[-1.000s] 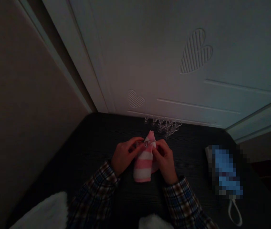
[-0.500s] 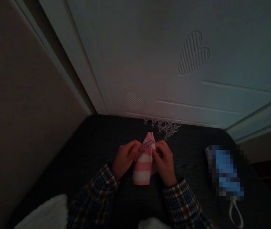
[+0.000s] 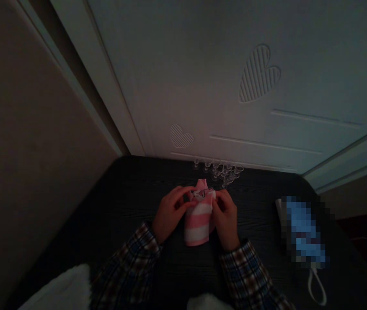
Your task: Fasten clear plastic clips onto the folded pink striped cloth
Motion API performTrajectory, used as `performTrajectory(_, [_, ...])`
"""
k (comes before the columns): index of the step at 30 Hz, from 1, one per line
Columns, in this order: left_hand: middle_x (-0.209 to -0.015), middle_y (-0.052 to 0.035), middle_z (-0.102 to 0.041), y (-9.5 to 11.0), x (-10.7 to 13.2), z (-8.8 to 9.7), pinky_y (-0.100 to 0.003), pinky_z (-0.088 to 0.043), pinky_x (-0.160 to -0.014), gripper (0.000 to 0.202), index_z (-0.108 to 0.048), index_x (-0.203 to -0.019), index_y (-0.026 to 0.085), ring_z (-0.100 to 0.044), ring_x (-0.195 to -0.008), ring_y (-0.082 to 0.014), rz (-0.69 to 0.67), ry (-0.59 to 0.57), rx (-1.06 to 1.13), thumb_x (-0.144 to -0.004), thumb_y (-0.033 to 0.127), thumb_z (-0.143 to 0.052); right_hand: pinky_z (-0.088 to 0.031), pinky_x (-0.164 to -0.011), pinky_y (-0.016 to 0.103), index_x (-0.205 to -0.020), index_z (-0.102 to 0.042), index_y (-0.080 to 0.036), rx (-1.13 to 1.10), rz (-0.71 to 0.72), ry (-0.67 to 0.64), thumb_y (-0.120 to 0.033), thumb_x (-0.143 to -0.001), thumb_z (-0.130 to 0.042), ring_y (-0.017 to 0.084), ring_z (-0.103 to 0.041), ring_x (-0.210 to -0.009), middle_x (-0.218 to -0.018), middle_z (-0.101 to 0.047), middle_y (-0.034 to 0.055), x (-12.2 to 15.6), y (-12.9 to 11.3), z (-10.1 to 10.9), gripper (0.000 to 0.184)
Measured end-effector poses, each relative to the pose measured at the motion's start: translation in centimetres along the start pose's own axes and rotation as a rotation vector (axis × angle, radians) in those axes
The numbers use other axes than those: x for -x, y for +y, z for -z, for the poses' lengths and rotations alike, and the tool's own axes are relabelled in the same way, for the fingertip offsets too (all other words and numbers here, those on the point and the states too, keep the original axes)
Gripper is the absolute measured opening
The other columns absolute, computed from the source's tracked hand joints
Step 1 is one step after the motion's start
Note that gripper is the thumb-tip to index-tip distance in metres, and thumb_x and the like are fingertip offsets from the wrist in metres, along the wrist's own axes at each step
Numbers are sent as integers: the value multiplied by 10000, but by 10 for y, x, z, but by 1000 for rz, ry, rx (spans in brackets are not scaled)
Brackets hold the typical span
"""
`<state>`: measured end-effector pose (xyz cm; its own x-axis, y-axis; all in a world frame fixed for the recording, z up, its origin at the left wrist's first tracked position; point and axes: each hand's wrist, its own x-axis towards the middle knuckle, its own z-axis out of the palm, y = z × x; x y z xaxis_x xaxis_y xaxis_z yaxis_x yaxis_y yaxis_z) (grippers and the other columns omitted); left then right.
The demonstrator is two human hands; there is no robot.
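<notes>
A pink and white striped cloth [image 3: 197, 223] hangs between my two hands above the dark table. In its upper fold sits a small clear, glass-like piece [image 3: 199, 194], mostly covered by the fabric. My left hand [image 3: 168, 213] pinches the cloth and the clear piece from the left, thumb and forefinger curved around them. On the other side my right hand [image 3: 227, 217] has its fingers closed on the cloth's right edge. Which parts of the clear piece the fingertips touch is too dark to make out.
Several small clear stemmed glasses [image 3: 225, 172] stand in a cluster at the table's back edge, against a white panel [image 3: 157, 103] with raised hearts. A blurred-out blue item [image 3: 304, 230] with a white strap lies on the right of the dark table [image 3: 112, 202].
The cloth has turned and shifted slightly right, its lower end swinging that way. My left fingers have opened a little around the clear piece; my right hand keeps its grip.
</notes>
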<state>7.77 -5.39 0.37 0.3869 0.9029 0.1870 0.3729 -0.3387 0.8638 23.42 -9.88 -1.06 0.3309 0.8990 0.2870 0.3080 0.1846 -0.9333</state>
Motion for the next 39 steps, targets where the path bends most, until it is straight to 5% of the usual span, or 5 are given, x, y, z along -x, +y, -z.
performTrajectory(12, [-640,24,-547,0,2,-2,-213,-405,-546,260,-605,-951,189,-511,-584,-118,99,-60,69,-759,359,-559,-350,-605,236,-764,-548,-193,-11,19,-12,-216,-833,-472,123,-443,-686,-738,-457,-12,0,-2,2,105])
performTrajectory(19, [-513,46,-455,3,2,1,-189,-326,-444,290,-576,-718,151,-413,-467,-81,163,-72,186,-811,406,-473,-354,-597,235,-775,-569,-196,-4,58,-35,-180,-813,-486,126,-455,-688,-741,-462,-8,2,-5,1,92])
performTrajectory(23, [-547,35,-464,-2,0,-1,-179,-300,-408,310,-589,-791,134,-391,-456,-68,201,-92,304,-821,410,-452,-358,-605,235,-772,-569,-197,17,71,-45,-160,-809,-487,125,-462,-696,-747,-465,-9,2,-8,1,97])
performTrajectory(29, [-810,6,-524,1,-2,-5,-163,-357,-441,426,-462,-1138,206,-454,-528,-59,178,-85,447,-748,326,-588,-349,-599,238,-755,-566,-194,54,72,2,-192,-819,-490,124,-446,-678,-721,-453,-13,1,-5,2,99])
performTrajectory(39, [-785,0,-563,4,1,-4,-181,-374,-453,276,-533,-995,188,-472,-535,-80,172,-96,324,-757,324,-563,-343,-587,237,-779,-571,-195,37,42,18,-204,-820,-491,120,-441,-663,-720,-450,-14,2,-2,1,90])
